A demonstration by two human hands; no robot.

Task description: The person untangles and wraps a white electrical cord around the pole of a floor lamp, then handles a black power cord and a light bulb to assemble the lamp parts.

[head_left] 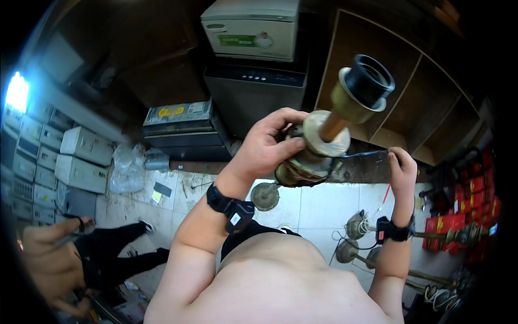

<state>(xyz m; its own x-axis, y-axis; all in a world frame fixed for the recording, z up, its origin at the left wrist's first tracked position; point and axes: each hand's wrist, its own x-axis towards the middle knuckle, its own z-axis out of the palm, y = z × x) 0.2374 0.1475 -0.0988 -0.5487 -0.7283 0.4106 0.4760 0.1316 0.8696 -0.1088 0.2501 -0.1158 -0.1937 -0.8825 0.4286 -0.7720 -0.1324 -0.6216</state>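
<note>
My left hand is closed around a brass-coloured stand, held up in front of my chest and tilted. It has a black ridged ring at its upper end, a copper-toned neck, a pale round collar and a bulky body below. My left thumb and fingers press near the collar; part of the body is hidden by the hand. A thin dark wire runs from beside the collar to my right hand, whose fingertips pinch it. What the stand is exactly cannot be made out.
Stands with round bases and pale cables lie on the tiled floor at right, near red boxes. A wooden shelf and a white cabinet stand ahead. Another person is at left, near stacked computer cases.
</note>
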